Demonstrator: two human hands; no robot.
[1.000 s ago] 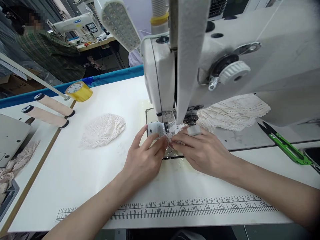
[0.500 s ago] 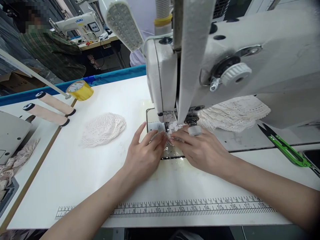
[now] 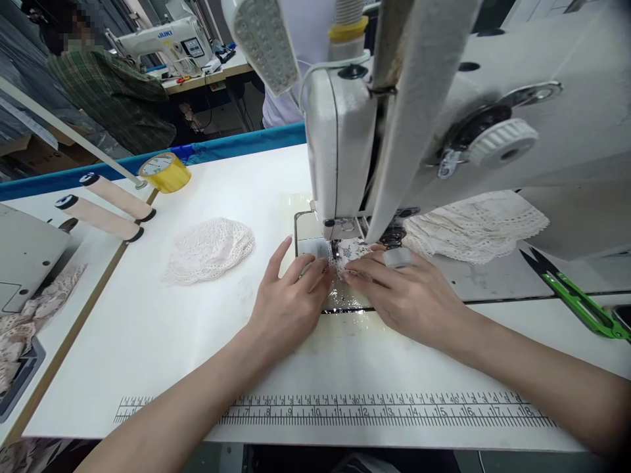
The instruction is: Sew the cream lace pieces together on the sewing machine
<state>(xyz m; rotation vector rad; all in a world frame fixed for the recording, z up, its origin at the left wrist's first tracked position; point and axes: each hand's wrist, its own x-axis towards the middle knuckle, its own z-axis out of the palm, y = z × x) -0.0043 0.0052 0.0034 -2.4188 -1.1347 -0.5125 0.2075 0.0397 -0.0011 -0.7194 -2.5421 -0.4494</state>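
Beneath the head of a white sewing machine lies a small piece of white lace. My left hand is at its left edge, thumb and fingertips pressed together on the lace beside the presser foot, index finger raised apart. My right hand pinches the lace from the right, its fingertips close to the left ones. Both hands rest on the shiny metal plate's near side. The lace is mostly hidden by the fingers and machine head.
Lace piles lie left and right of the machine. Green snips lie far right; yellow tape and thread cones are at left. A ruler strip runs along the front. A person sits beyond.
The view has shifted slightly, so the machine and table items appear further right. Both hands keep nearly the same hold on the lace at the presser foot.
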